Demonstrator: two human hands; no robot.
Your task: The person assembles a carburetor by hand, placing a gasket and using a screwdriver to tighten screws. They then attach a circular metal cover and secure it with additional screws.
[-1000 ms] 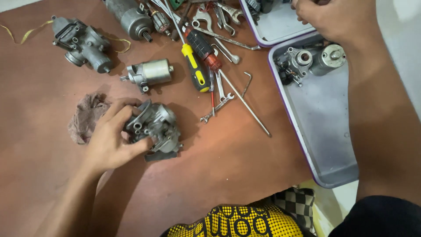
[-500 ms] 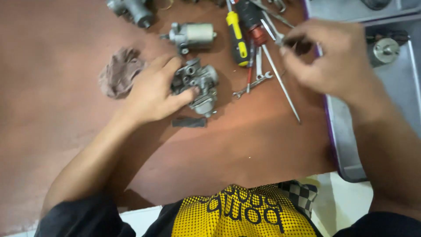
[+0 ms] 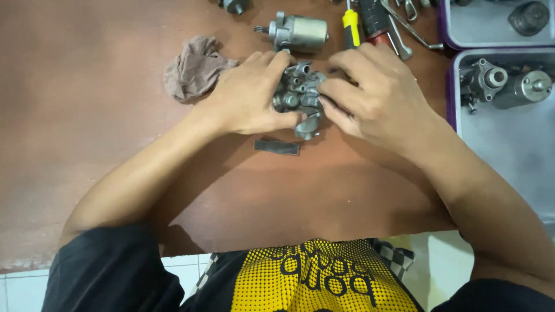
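Observation:
A grey metal carburettor (image 3: 299, 95) rests on the brown table (image 3: 87, 127) between my two hands. My left hand (image 3: 248, 95) grips its left side, thumb under it and fingers over the top. Against its right side my right hand (image 3: 373, 92) closes with the fingertips on the body; whether a small part sits between those fingers is hidden. A small dark flat strip (image 3: 277, 147) lies on the table just below the carburettor.
A crumpled brownish rag (image 3: 193, 66) lies left of my left hand. A small grey motor (image 3: 298, 32), a yellow-handled screwdriver (image 3: 351, 26) and wrenches (image 3: 404, 23) lie at the back. Two purple-rimmed trays (image 3: 451, 86) at the right hold metal parts (image 3: 509, 84).
My right hand came from the tray at the right down to the carburettor and now closes on it. The view has shifted, so everything sits further right and lower in the frame.

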